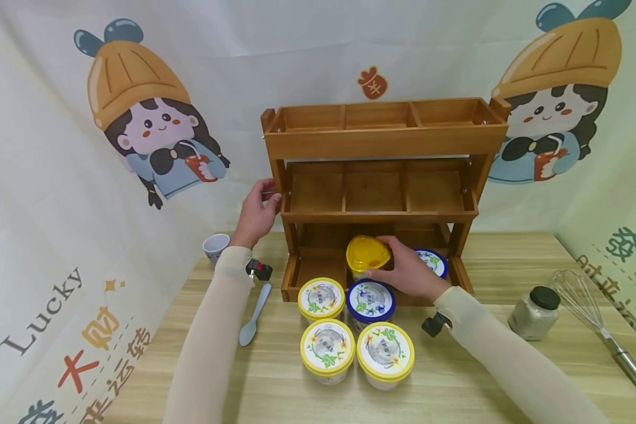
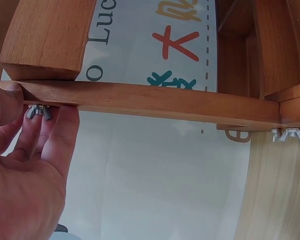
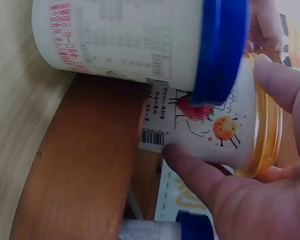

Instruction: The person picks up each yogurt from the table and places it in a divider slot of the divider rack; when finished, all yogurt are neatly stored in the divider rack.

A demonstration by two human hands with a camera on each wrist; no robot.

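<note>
A three-tier wooden rack point(image 1: 384, 141) stands at the back of the table. My left hand point(image 1: 255, 213) grips its left upright; in the left wrist view my fingers point(image 2: 55, 137) curl under a rail point(image 2: 155, 102) by a wing nut point(image 2: 38, 112). My right hand point(image 1: 405, 271) holds a yellow-lidded cup point(image 1: 367, 257) at the middle of the bottom shelf, its printed white side point(image 3: 210, 127) pinched between thumb and fingers. A blue-lidded tub point(image 1: 433, 261) sits in the bottom shelf to the right. Another blue-lidded tub point(image 1: 371, 301) and three yellow-lidded tubs point(image 1: 327, 347) stand in front.
A small white cup point(image 1: 215, 247) and a pale blue spoon point(image 1: 254, 315) lie left of the rack. A spice jar with a black lid point(image 1: 535, 312) and a metal whisk point(image 1: 596, 318) are at the right. Printed cloth walls surround the table point(image 1: 275, 388).
</note>
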